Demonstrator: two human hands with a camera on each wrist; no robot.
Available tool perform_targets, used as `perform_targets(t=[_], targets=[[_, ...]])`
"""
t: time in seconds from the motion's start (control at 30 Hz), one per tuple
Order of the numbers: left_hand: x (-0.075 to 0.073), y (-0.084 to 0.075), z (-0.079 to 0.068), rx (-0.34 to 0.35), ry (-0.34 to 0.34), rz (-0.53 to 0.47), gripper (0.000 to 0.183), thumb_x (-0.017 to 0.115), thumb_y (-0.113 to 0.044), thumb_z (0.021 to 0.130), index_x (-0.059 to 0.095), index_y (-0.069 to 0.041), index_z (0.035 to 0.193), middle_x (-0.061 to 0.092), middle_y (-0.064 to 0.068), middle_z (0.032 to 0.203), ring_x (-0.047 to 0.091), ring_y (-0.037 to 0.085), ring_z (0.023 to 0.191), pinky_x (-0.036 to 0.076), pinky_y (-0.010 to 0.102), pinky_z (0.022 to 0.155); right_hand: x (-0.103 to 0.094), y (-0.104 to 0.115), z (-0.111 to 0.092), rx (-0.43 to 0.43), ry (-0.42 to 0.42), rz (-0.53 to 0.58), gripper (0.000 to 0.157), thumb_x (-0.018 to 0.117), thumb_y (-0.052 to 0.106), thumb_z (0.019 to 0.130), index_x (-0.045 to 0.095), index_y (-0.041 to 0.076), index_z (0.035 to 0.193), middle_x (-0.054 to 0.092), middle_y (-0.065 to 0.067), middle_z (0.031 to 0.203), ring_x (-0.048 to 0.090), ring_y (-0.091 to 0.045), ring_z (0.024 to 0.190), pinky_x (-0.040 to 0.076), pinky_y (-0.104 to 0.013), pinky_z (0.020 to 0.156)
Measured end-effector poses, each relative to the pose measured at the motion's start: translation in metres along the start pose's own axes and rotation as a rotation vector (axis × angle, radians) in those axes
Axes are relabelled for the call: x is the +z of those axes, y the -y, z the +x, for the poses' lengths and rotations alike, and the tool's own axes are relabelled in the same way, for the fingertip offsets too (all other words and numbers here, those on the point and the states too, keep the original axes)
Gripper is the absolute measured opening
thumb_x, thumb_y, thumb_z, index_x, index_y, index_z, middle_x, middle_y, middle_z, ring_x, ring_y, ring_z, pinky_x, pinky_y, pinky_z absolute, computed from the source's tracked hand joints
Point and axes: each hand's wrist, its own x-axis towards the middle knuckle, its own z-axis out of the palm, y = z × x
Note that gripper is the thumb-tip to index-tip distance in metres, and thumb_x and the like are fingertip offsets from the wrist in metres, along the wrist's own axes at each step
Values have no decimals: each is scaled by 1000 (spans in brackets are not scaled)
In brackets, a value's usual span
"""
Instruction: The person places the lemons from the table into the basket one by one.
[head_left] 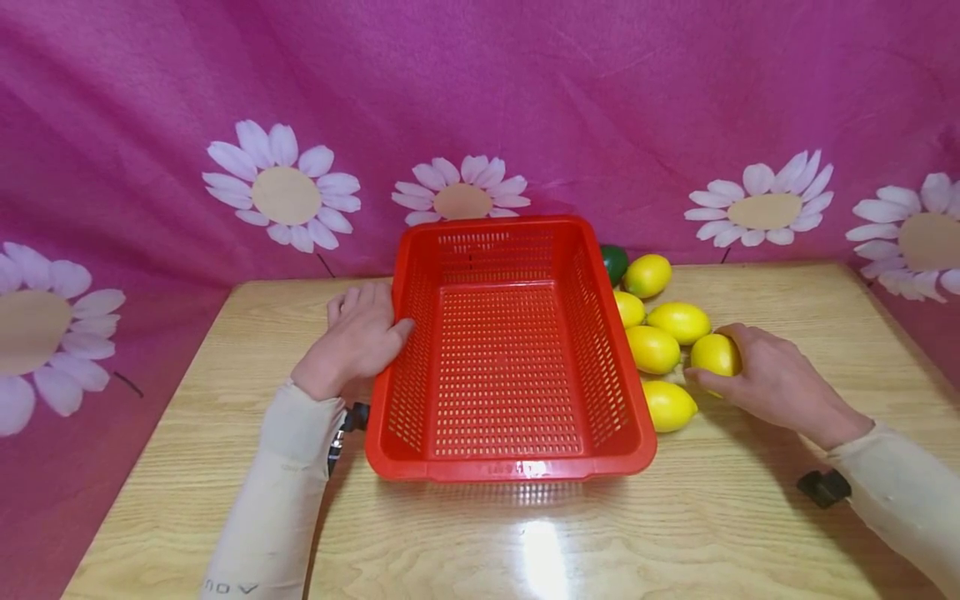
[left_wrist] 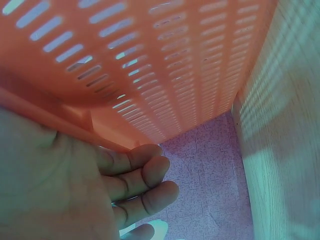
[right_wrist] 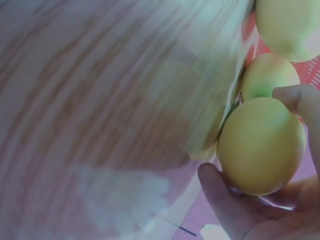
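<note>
A red perforated plastic basket (head_left: 510, 367) stands on the wooden table, its inside bare. My left hand (head_left: 367, 333) holds its left rim, thumb over the edge. In the left wrist view, the loosely bent fingers (left_wrist: 155, 172) hang outside the basket's slotted wall (left_wrist: 170, 65), just under the rim. On the right, my right hand (head_left: 772, 379) grips a lemon (head_left: 712, 356) between thumb and fingers. The right wrist view shows this yellow lemon (right_wrist: 261, 147) low at the tabletop, with fingers around its sides. Several other lemons (head_left: 652, 348) lie between this hand and the basket.
Behind the lemons, a dark green fruit (head_left: 615, 262) is partly hidden by the basket's right rim. A pink cloth with white daisies (head_left: 600, 108) hangs along the table's back edge. The wooden table (head_left: 450, 542) extends in front of the basket.
</note>
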Motion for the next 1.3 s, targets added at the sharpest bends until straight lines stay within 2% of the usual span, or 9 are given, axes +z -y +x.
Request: perform_targets(t=[0.23, 0.5, 0.67, 0.87, 1.03, 1.3], targets=[[0, 2, 0, 7, -4, 11, 38, 47, -27, 99, 44, -1, 128, 48, 14, 114, 39, 34, 116, 27, 54, 104, -5, 1, -1, -33, -37, -14, 77, 77, 49, 87, 52, -10, 129, 64, -24, 102, 56, -29, 82, 44, -32, 64], [2, 3, 0, 20, -8, 9, 40, 46, -26, 100, 43, 1, 129, 48, 16, 118, 38, 35, 119, 28, 53, 105, -8, -1, -4, -80, -64, -17, 71, 78, 34, 86, 46, -8, 134, 59, -28, 113, 56, -34, 87, 52, -41, 71], [3, 3, -1, 17, -9, 7, 42, 46, -27, 100, 43, 1, 131, 47, 16, 118, 37, 35, 122, 26, 55, 108, -11, -3, -5, -103, -82, -4, 69, 78, 28, 87, 44, -8, 136, 54, -31, 116, 55, -35, 86, 50, -39, 68], [2, 3, -1, 17, -7, 7, 43, 46, -27, 100, 42, 1, 132, 47, 16, 117, 36, 36, 124, 22, 57, 111, -16, -2, -6, -116, -146, -6, 57, 76, 25, 88, 48, -5, 128, 52, -27, 112, 53, -34, 85, 44, -36, 66], [2, 2, 0, 26, -10, -6, 42, 46, -27, 100, 43, 1, 131, 47, 16, 117, 36, 35, 122, 24, 56, 109, -22, 3, -8, -115, -185, 4, 50, 73, 26, 90, 51, -2, 125, 54, -25, 112, 53, -32, 84, 41, -33, 63], [1, 1, 0, 16, -15, -11, 41, 46, -28, 100, 44, 1, 129, 47, 15, 114, 38, 33, 113, 29, 49, 97, -30, 14, -7, -157, -259, 1, 44, 76, 26, 88, 57, 3, 120, 60, -21, 108, 54, -31, 85, 43, -33, 63]])
